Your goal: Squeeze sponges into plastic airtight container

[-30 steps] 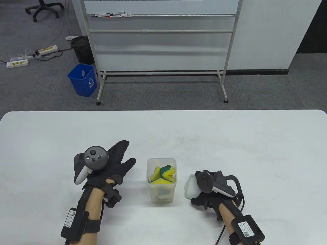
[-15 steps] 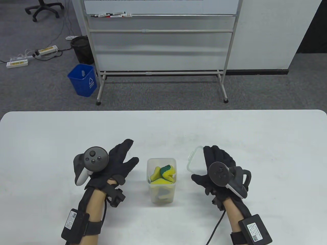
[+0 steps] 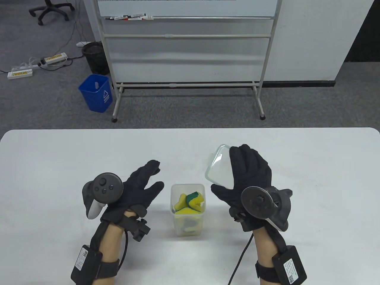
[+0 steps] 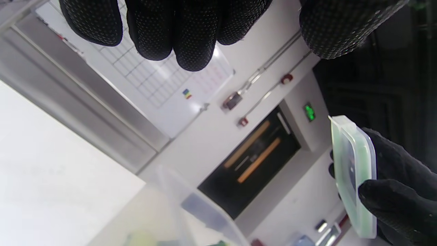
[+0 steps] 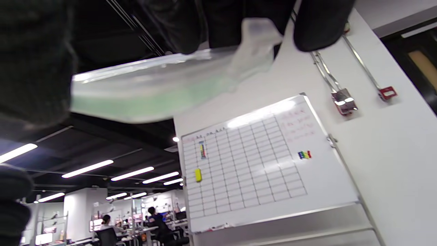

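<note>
Counter [image 3: 59,166]: white, carries the container [image 3: 188,225] at center-front, upright, mouth up, sponges [image 3: 190,202] packed inside near the rim. My left hand [image 3: 133,190] hovers just left of container, fingers spread, holding nothing. My right hand [image 3: 246,178] grips the lid [image 3: 218,166], raised on edge, above and right of the mouth. Est. next move: lid goes left and down, flat onto the rim; right hand is nearer.
</note>
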Available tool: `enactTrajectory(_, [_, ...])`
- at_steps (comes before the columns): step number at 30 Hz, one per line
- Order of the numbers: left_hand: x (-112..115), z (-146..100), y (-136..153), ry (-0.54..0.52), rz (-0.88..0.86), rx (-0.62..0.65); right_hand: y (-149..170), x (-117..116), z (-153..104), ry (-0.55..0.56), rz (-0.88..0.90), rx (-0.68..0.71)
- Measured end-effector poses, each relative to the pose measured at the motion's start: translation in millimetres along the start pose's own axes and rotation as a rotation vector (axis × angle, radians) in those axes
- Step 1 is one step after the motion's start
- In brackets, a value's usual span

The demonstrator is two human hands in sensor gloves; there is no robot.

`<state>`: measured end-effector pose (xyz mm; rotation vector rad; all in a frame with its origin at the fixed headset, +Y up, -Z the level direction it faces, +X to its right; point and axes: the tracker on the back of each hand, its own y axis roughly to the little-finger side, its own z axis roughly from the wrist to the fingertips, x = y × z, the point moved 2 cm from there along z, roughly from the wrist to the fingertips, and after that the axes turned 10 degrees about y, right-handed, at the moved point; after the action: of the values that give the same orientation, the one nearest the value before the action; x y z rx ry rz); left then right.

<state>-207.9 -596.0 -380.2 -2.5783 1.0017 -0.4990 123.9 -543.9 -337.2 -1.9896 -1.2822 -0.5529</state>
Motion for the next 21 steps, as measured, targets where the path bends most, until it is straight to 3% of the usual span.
enactTrajectory(5, [2.7,-1.7,-20.0,0.007,-0.073,0.098,-27.3,5.1,-3.9,0.008,0.015,0.111])
enactTrajectory(9, [11.5,0.1,-31.1,0.073,-0.18,0.178,-49.5,3.5,-9.5,-0.001,0.028,0.223])
enactTrajectory(16, [25.7,6.8,-26.6,0.118,-0.38,0.178,-77.2,-6.1,-20.8,-0.062,0.036,0.374])
enactTrajectory(21, [29.1,9.1,-22.0,0.128,-0.418,0.143,-87.2,-14.4,-26.6,-0.069,0.005,0.421])
